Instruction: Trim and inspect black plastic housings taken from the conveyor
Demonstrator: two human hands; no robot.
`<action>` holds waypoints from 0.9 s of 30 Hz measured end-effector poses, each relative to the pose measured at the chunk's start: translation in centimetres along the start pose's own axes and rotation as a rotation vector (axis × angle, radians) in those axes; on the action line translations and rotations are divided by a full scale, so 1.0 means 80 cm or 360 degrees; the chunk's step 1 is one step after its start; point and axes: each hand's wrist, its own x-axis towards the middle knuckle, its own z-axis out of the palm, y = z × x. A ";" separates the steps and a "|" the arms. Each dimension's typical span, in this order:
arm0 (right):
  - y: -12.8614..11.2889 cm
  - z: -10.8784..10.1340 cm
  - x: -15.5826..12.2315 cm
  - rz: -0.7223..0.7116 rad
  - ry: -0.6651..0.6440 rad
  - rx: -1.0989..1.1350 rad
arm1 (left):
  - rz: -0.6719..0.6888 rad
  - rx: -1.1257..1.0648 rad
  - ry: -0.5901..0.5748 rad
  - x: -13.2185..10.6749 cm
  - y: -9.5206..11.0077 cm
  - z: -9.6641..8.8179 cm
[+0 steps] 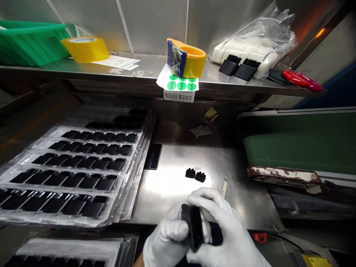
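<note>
Both my hands wear white gloves and meet low in the middle of the view. My left hand (164, 241) and my right hand (222, 230) are both closed around one black plastic part (194, 226), held upright between them. Just beyond my hands, two small black clips (195, 175) lie on the steel bench (167, 178). A thin pen-like tool (224, 186) rests to the right of them. To my left, clear blister trays (69, 167) hold several rows of black parts.
A green conveyor belt (300, 148) runs along the right. The upper shelf (133, 70) carries a green bin (27, 40), yellow tape rolls (86, 48), a tape dispenser (185, 57), green sticker sheets (180, 86), a plastic bag (250, 44), black parts (239, 66) and a red tool (302, 79).
</note>
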 end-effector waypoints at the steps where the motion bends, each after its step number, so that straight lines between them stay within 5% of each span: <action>1: -0.004 0.002 0.001 0.0076 0.0039 0.0007 | 0.0009 -0.0071 -0.0043 0.001 -0.008 -0.005; 6: -0.019 0.005 0.002 0.0175 0.0069 0.0133 | 0.0140 -0.0284 -0.0071 0.001 -0.033 -0.012; 15: -0.012 0.002 -0.002 0.0259 0.0055 0.0335 | 0.0247 -0.0215 0.0109 0.004 -0.039 0.011; 21: -0.003 -0.003 0.000 0.0124 -0.0072 0.0354 | 0.0232 -0.0180 0.0153 0.002 -0.043 0.005; 27: -0.011 0.008 -0.007 0.0213 0.0122 0.0287 | 0.0284 -0.0151 0.0038 0.007 -0.042 0.007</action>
